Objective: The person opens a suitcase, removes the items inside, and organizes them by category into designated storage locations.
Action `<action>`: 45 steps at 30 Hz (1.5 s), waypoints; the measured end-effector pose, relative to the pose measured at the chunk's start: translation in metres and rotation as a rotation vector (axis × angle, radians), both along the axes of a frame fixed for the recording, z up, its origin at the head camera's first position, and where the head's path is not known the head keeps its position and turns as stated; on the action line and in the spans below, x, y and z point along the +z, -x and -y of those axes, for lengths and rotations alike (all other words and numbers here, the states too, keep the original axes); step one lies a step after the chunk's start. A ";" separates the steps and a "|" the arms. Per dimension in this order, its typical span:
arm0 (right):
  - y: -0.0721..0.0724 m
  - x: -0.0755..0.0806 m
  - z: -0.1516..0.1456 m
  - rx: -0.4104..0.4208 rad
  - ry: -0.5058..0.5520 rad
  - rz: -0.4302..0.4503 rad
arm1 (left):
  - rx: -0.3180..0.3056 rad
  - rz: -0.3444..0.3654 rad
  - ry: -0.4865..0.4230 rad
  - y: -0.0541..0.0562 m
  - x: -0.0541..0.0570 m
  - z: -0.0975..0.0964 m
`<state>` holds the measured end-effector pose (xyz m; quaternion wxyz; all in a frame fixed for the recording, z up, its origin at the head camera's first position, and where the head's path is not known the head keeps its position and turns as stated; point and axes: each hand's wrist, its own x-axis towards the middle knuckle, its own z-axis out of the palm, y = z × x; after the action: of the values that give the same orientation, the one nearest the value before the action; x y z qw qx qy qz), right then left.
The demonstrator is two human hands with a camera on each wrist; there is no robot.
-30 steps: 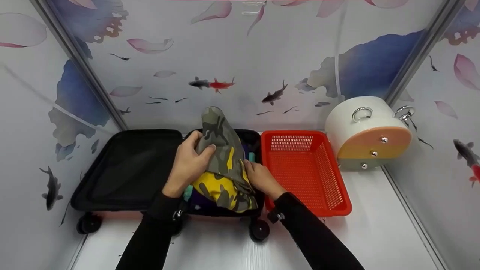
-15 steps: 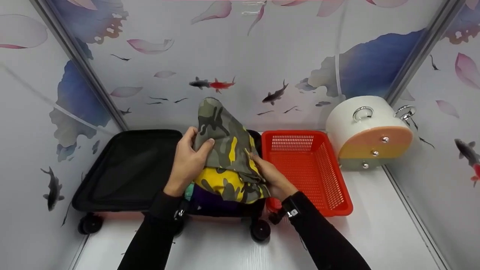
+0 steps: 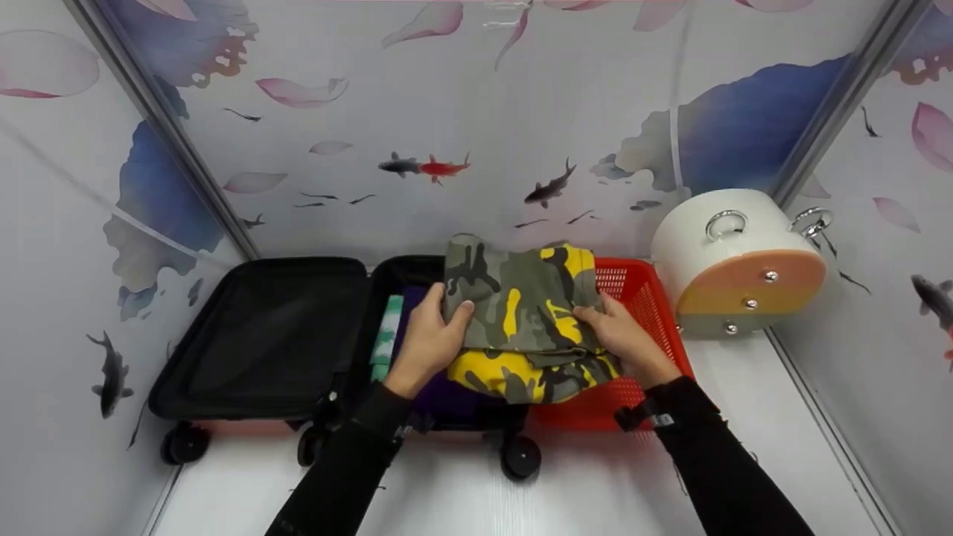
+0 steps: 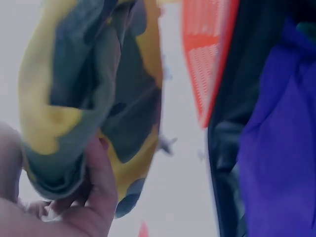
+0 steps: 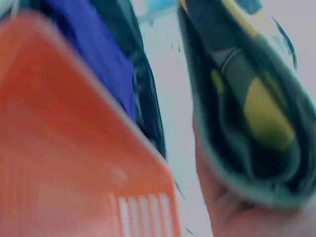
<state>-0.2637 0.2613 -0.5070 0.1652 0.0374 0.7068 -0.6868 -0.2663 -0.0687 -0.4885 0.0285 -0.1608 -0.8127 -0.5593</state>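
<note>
A folded camouflage garment [image 3: 521,305] in grey-green, yellow and black hangs over the inner edges of the suitcase and the red basket [image 3: 665,327]. My left hand [image 3: 428,342] grips its left side, thumb on top. On the right side, my right hand [image 3: 633,342] pinches the cloth in the same way. Both wrist views show the garment's folded layers [image 4: 74,123] held well above the surface. Below lies the open suitcase [image 3: 406,268], with purple cloth [image 3: 447,402] and a green-and-white rolled cloth [image 3: 386,335] inside it. The garment hides much of the basket.
The suitcase's other half, a black shell [image 3: 275,335], lies flat at the left on wheels [image 3: 186,444]. A white rounded box [image 3: 733,260] with small knobs and ring handles stands at the back right. Printed wall panels [image 3: 476,112] enclose the back and sides.
Both hands have lifted the garment and carried it right, from over the suitcase to partly over the basket. It is now spread wider, and the purple and green cloths are uncovered.
</note>
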 end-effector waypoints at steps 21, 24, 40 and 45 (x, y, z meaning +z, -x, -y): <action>0.002 -0.031 -0.085 -0.078 -0.624 -0.090 | -0.243 0.231 0.161 -0.019 -0.048 -0.095; 0.003 -0.037 -0.089 -0.040 -0.708 -0.093 | -0.264 0.223 0.159 -0.024 -0.051 -0.092; -0.042 -0.007 -0.043 0.133 -0.893 -0.371 | -0.215 0.084 0.289 -0.038 -0.040 -0.052; -0.060 -0.019 -0.021 0.340 -0.797 -0.436 | -0.188 0.043 0.358 -0.042 -0.049 -0.034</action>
<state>-0.2037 0.2820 -0.5262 0.0959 -0.1629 0.9292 -0.3176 -0.2245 -0.0347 -0.5374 -0.0704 -0.2263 -0.8810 -0.4094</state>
